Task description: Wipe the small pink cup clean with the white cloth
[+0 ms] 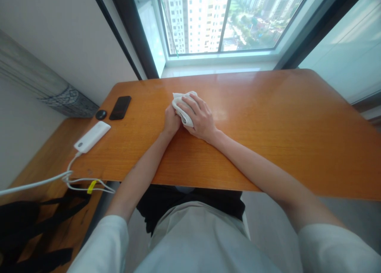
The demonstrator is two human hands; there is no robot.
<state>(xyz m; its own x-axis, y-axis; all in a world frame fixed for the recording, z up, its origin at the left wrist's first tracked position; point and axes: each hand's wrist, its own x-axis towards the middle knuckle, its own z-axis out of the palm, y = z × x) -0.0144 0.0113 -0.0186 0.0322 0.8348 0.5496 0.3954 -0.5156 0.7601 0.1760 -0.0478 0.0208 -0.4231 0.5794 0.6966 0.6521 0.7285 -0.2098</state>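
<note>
Glossy orange wooden desk (pixel 268 118) bore a crumpled white cloth (pixel 182 106), gripped by right hand (pixel 200 116) and left hand (pixel 172 121); flat pressure would wipe best.

Person, seen from above: pale grey-white short-sleeved top, sleeves (pixel 102 245) ending above the elbows. Forearms bare, no watch or rings visible. Dark garment (pixel 190 203) at the lap.

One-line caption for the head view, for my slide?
Both hands, right hand over left hand, press a white cloth on the wooden table beside a phone and power bank.
</note>
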